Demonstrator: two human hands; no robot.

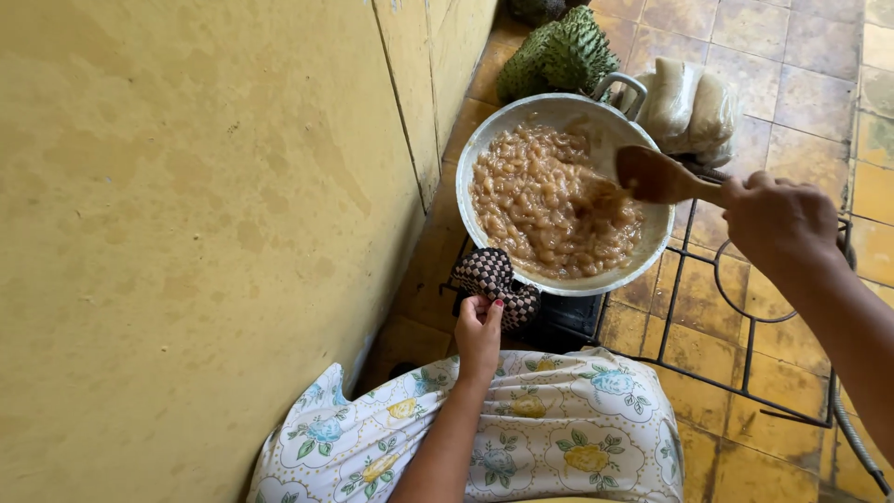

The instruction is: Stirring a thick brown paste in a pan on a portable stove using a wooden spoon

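A metal pan full of brown, glossy lumpy food sits on a stove burner. My right hand is closed on the handle of a wooden spoon, whose bowl rests in the food at the pan's right side. My left hand grips a checkered brown-and-white cloth wrapped over the pan's near handle. The pan's far handle is bare metal.
A yellow wall rises close on the left. Black stove grates lie over the yellow-brown tiles to the right. Behind the pan are two green spiky fruits and a clear bag of pale contents. My floral dress fills the bottom.
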